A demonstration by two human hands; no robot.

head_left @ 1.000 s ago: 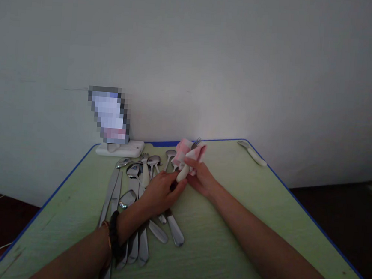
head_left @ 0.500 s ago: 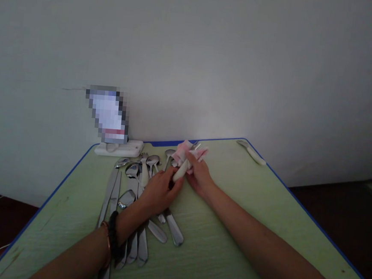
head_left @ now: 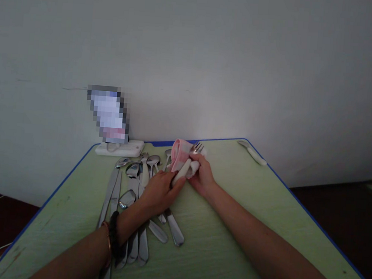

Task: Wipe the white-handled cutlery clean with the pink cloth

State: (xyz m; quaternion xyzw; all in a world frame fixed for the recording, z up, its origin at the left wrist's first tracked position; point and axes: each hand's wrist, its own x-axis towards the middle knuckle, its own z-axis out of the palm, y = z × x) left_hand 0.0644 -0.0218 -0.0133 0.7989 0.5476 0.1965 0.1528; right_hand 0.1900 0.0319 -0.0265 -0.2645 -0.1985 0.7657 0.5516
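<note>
A fork (head_left: 182, 172) with a white handle and metal tines is held above the table, tines pointing away from me. My left hand (head_left: 162, 191) is closed around the lower end of its handle. In my right hand (head_left: 203, 175) is a pink and white cloth (head_left: 180, 155), pinched around the fork near its neck; the tines show above the fingers. Part of the cloth is hidden behind the handle and fingers. Under and beside my left forearm lies a pile of metal spoons (head_left: 133, 169), knives (head_left: 114, 198) and another white-handled fork (head_left: 144, 170).
At the far right edge of the green table (head_left: 230, 229) lies a white-handled utensil (head_left: 256, 156). A blurred-out phone (head_left: 109, 114) leans upright over a white stand (head_left: 120, 147) at the back left. A grey wall (head_left: 211, 64) rises behind the table.
The cloth has opened away from the fork's head, so the tines now show clearly. My right fingers have shifted slightly on the cloth; my left hand has hardly moved.
</note>
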